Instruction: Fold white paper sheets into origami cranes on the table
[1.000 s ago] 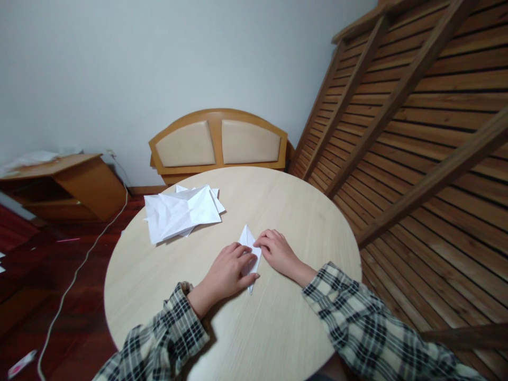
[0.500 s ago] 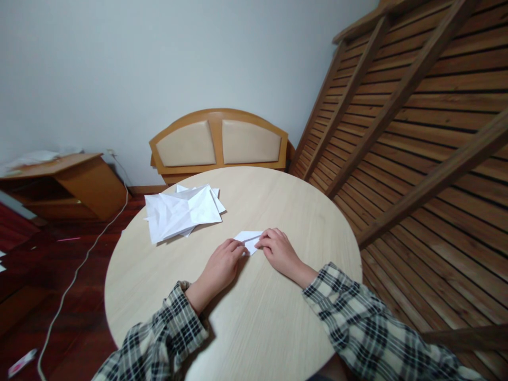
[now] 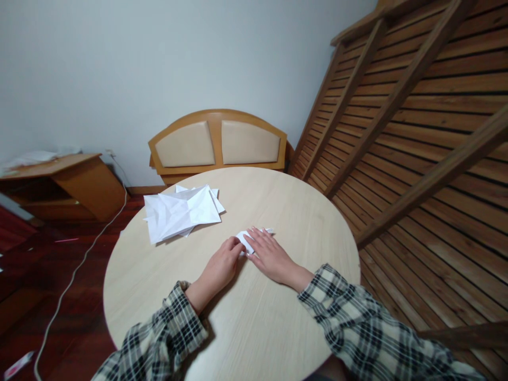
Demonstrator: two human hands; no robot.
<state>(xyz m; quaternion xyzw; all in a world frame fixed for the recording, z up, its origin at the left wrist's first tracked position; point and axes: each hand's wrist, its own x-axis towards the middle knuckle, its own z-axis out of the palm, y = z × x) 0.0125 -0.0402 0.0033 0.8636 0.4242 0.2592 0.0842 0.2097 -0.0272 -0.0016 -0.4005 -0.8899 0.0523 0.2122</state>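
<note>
A small folded piece of white paper [image 3: 246,242] lies on the round table [image 3: 254,323], mostly covered by my hands. My right hand [image 3: 272,256] rests flat across it with the fingers stretched out; a pointed tip of the paper shows beyond the fingers. At the paper's left edge, my left hand [image 3: 222,260] has its fingers curled together and pinches that side. The folds under my right palm are hidden.
Several creased white sheets [image 3: 180,211] lie stacked at the table's back left. Behind the table stands a padded headboard [image 3: 217,143]. Wooden slats [image 3: 416,137] lean along the right. A desk [image 3: 59,185] and a white cable [image 3: 79,270] are on the left.
My right hand has gone from pinching the paper's right side to lying flat over it, a little to the left. My left hand stays at the left edge.
</note>
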